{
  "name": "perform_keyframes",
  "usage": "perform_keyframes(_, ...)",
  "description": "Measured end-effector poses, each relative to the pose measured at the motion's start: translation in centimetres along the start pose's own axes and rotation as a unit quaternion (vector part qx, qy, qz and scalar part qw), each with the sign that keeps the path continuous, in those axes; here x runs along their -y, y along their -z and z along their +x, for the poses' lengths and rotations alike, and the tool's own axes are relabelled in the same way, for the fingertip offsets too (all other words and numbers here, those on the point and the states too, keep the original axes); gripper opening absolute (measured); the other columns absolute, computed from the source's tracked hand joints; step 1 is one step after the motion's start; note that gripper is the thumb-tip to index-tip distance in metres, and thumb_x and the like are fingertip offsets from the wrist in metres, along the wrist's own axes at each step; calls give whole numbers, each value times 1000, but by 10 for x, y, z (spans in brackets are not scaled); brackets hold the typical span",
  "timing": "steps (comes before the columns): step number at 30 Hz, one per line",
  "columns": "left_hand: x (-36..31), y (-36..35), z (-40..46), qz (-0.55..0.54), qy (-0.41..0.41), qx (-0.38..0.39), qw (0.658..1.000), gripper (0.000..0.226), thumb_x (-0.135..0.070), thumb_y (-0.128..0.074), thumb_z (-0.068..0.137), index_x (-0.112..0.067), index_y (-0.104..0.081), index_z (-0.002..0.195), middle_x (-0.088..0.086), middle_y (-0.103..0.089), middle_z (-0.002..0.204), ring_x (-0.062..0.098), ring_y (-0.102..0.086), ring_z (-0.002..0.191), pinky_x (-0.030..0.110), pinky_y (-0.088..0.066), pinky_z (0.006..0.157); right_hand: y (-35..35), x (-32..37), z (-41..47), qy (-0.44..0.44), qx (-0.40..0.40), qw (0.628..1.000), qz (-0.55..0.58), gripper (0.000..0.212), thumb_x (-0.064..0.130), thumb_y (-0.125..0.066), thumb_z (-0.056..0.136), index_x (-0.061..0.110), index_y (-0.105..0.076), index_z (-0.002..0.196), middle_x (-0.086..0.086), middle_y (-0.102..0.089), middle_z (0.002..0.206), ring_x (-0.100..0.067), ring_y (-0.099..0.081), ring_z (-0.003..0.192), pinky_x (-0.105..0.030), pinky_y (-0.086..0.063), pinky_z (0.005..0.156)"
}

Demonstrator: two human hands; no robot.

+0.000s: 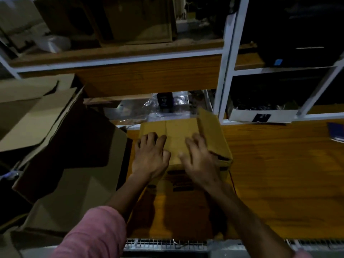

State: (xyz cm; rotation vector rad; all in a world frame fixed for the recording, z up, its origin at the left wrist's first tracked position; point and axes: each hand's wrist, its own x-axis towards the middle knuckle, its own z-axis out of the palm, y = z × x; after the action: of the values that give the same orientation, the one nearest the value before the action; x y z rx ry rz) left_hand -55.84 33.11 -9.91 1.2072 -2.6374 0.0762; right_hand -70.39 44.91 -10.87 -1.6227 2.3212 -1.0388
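Now I see cardboard box (175, 133) at frame centre on wooden table (279, 174). Left hand (150, 157) flat, fingers spread, pinning left flap shut. Right hand (199, 161) blurred, fingers apart, pressing on half-raised right flap (209, 127), I judge to close top.

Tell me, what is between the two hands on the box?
Only the bare top of the cardboard box lies between the left hand and the right hand, as the head view shows.
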Motion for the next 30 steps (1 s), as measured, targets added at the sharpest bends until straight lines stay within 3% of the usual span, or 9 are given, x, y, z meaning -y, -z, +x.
perform_keyframes(2, 0, -1, -1, 0, 6, 10, 1000, 55, -46, -31, 91, -26, -46, 140, 5, -41, 125, 26, -38, 117, 48, -31, 104, 20, -22, 16, -67, -34, 995, -65, 61, 54, -43, 99, 20, -40, 150, -7, -22, 163, -27, -14, 151, -46, -19, 120)
perform_keyframes(4, 0, -1, 1, 5, 14, 18, 1000, 55, -48, -30, 91, -27, -45, 140, 5, -40, 125, 26, -39, 117, 51, -32, 106, 40, -51, 29, -116, -77, 981, -134, 62, 52, -46, 96, 16, -43, 147, -15, -31, 158, -35, -17, 150, -56, -11, 120)
perform_keyframes(6, -1, -1, 3, 7, 20, 23, 999, 55, -49, -29, 92, -29, -44, 140, 5, -40, 126, 27, -39, 118, 56, -33, 106, 47, -78, 35, -191, -57, 973, -113, 54, 44, -50, 99, 10, -47, 141, -20, -45, 145, -40, -39, 137, -56, -32, 111)
perform_keyframes(8, -2, -1, 2, 2, 21, 23, 1000, 55, -49, -29, 92, -29, -43, 141, 5, -40, 126, 27, -38, 119, 58, -35, 105, 44, -88, 33, -245, -19, 969, 5, 38, 39, -43, 104, 10, -56, 123, -15, -64, 109, -36, -62, 99, -48, -53, 84)
perform_keyframes(9, -2, -2, 1, 0, 19, 20, 1000, 55, -49, -28, 92, -28, -44, 141, 6, -40, 126, 27, -39, 119, 58, -35, 105, 40, -89, 31, -252, -16, 966, 57, 33, 38, -40, 105, 12, -60, 110, -11, -65, 92, -34, -63, 85, -47, -54, 72)
perform_keyframes(11, -3, -3, 0, 6, 20, 15, 1000, 56, -49, -27, 92, -27, -44, 141, 7, -41, 126, 29, -39, 118, 57, -35, 104, 37, -87, 31, -238, -34, 969, 62, 32, 33, -37, 107, 14, -59, 94, -8, -62, 78, -34, -61, 75, -42, -50, 63)
perform_keyframes(17, -5, -2, 0, 5, 22, 26, 999, 56, -48, -25, 92, -27, -42, 140, 8, -39, 128, 30, -38, 119, 59, -32, 107, 39, -94, 37, -184, -23, 980, -75, 28, 30, -36, 105, 15, -58, 97, -10, -63, 84, -29, -58, 72, -36, -46, 58)
perform_keyframes(27, -8, 9, 2, -26, 32, 74, 996, 59, -54, -23, 89, -21, -42, 135, 8, -36, 127, 30, -37, 119, 61, -27, 105, 40, -79, 32, -222, -62, 970, -73, 21, 27, -39, 105, 14, -55, 107, -12, -57, 88, -31, -51, 76, -35, -37, 62)
perform_keyframes(30, -14, 24, 5, -33, 36, 82, 995, 60, -57, -24, 90, -20, -46, 131, 7, -44, 130, 28, -39, 122, 63, -26, 103, 42, -79, 32, -231, -60, 969, -57, 19, 26, -40, 104, 15, -53, 96, -7, -56, 81, -29, -52, 73, -33, -35, 59)
